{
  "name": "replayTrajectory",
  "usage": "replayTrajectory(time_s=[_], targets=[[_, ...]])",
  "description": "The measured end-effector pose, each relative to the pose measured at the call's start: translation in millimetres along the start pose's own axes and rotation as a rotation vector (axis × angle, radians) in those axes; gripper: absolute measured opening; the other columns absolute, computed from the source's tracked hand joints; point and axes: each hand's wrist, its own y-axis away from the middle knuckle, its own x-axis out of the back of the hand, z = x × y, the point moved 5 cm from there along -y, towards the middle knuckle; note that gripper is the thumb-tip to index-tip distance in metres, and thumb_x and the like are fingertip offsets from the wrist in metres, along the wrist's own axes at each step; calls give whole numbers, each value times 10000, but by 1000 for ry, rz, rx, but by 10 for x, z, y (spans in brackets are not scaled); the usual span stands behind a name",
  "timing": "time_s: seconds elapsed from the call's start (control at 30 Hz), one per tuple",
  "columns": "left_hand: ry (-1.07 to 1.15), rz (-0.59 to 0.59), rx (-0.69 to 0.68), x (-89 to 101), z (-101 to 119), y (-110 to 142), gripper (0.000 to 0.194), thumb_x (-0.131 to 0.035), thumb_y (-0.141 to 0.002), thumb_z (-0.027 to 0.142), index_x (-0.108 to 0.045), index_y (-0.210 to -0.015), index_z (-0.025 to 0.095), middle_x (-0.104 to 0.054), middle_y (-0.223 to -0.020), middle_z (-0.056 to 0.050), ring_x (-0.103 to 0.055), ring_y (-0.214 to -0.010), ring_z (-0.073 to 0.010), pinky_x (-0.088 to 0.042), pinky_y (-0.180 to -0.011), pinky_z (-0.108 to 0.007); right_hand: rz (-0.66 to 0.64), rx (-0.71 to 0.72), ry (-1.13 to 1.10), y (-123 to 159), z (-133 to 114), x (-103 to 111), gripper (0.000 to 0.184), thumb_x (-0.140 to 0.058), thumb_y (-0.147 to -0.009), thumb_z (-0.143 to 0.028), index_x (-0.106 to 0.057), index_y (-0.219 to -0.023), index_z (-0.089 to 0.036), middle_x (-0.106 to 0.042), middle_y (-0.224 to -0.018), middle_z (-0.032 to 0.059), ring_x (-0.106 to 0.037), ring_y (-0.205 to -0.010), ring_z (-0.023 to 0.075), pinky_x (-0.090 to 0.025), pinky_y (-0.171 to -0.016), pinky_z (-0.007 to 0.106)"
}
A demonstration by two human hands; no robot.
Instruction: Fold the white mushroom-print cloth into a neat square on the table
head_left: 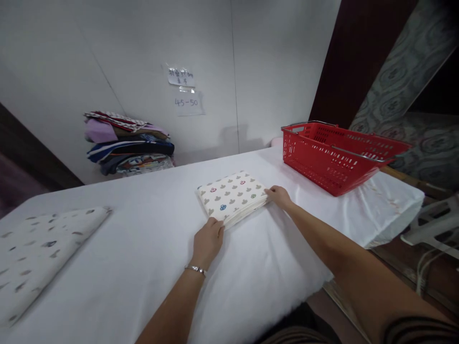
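A folded cream cloth printed with small grey, red, blue and green shapes lies on the white table. My left hand, with a bracelet on its wrist, grips the cloth's near corner, fingers curled over the edge. My right hand pinches the cloth's right corner. Both hands rest on the table beside the cloth.
A red plastic basket stands at the table's right end. A stack of folded coloured clothes sits by the back wall. Another folded spotted white cloth lies at the left. Paper notes hang on the wall.
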Motion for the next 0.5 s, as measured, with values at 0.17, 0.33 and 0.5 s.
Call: replayTrajectory(time_s=[0.17,0.33,0.5], targets=[[41,-3,20,-12,-14,1,223,-378,-912,287,-593,-951,243,-569,-989,-4,-561,-778,-109,-382,-620,-238,-101,-17,-128,89,17,41,427,-403,-824,-505,-600,-663,-162,-500,-472,-11,-459,-471,118,-340,-484,229],[69,4,31,-10,-19,-8,206,-391,-905,277,-584,-972,247,-560,-1004,3,-561,-770,-98,-385,-621,-228,-170,127,-288,195,25,50,330,-506,-759,-364,-605,-1014,-179,-598,-717,-14,-513,-585,112,-405,-556,215],[77,6,36,-22,-23,-14,216,-378,-902,275,-580,-972,243,-558,-1011,5,-558,-755,-99,-389,-611,-233,-77,241,-233,246,22,20,350,-535,-732,-309,-607,-1057,-199,-607,-862,-2,-518,-679,117,-429,-661,239]])
